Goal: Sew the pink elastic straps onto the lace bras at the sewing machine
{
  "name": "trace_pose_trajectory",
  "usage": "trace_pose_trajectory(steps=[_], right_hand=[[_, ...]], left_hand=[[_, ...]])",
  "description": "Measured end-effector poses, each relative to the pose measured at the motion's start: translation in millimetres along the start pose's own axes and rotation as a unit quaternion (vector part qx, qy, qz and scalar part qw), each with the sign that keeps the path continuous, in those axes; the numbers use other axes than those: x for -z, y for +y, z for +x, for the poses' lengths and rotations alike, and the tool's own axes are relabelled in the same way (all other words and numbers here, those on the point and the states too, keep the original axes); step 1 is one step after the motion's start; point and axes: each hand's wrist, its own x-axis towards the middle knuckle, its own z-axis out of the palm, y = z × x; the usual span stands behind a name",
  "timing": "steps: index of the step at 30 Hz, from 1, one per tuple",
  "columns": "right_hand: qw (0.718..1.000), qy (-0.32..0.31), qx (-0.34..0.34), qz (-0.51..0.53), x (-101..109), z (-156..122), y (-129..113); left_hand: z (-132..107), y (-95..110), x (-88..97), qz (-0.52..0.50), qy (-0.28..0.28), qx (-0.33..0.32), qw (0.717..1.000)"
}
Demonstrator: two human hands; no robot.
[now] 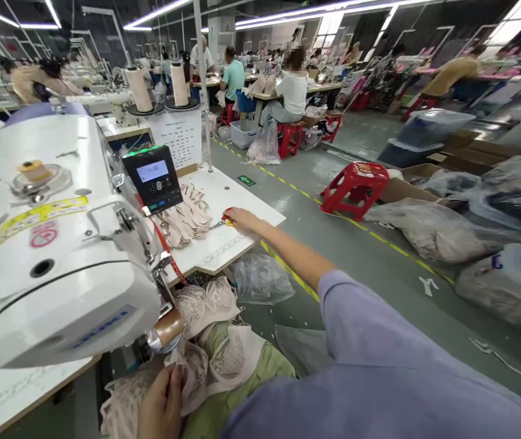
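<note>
My right hand (243,221) reaches far forward over the white table and is closed on the red-and-yellow handles of a pair of scissors (218,224), whose blades point left. The blades lie beside a heap of beige fabric strips (186,221). Low in the view, my left hand (163,399) pinches the edge of a beige lace bra (192,369). More lace bra cups (208,305) hang in a chain below the sewing machine's arm, over a green cloth (260,360) on my lap.
A white sewing machine (72,244) fills the left, with a control panel (153,177) behind it. Thread cones (178,84) stand beyond. Right of the table (251,210) are a red stool (355,189) and plastic bags (425,231) on the floor. Several people work farther back.
</note>
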Motion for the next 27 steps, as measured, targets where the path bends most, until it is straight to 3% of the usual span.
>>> trace_pose_trajectory(steps=[2, 4, 8, 10, 13, 15, 17, 20, 24, 27], right_hand=[[0.999, -0.037, 0.012, -0.010, 1.6, -4.8, 7.2], [0.998, -0.057, 0.021, -0.018, -6.0, -26.9, 10.5], [0.999, -0.049, 0.022, -0.009, -31.3, -111.0, 3.7], [0.998, -0.017, 0.011, 0.053, -42.7, -163.5, -15.3], [0.980, -0.100, 0.113, 0.128, -56.5, -229.3, -65.6], [0.969, -0.118, 0.162, 0.148, -65.1, -252.2, -102.2], [0.964, -0.106, 0.193, 0.152, -74.0, -257.6, -130.5], [0.959, -0.083, 0.225, 0.150, -85.7, -247.9, -152.0], [0.953, -0.085, 0.248, 0.155, -93.0, -233.6, -157.4], [0.942, -0.125, 0.251, 0.184, -92.1, -231.4, -154.1]], left_hand=[[-0.1, 8.1, 4.6, -0.043, -0.011, 0.019, 0.999], [-0.4, 13.3, 11.1, -0.110, -0.033, 0.055, 0.992], [-4.6, 16.0, 20.3, -0.225, -0.053, 0.113, 0.966], [-7.3, 17.5, 21.9, -0.269, -0.066, 0.137, 0.951], [-9.4, 22.5, 22.7, -0.360, -0.078, 0.172, 0.914], [-9.5, 25.9, 22.9, -0.389, -0.078, 0.182, 0.900], [-9.6, 27.8, 22.8, -0.384, -0.080, 0.179, 0.902], [-11.2, 26.6, 22.5, -0.347, -0.084, 0.156, 0.921], [-15.2, 22.5, 22.4, -0.283, -0.082, 0.118, 0.948], [-16.6, 22.4, 23.5, -0.260, -0.075, 0.106, 0.957]])
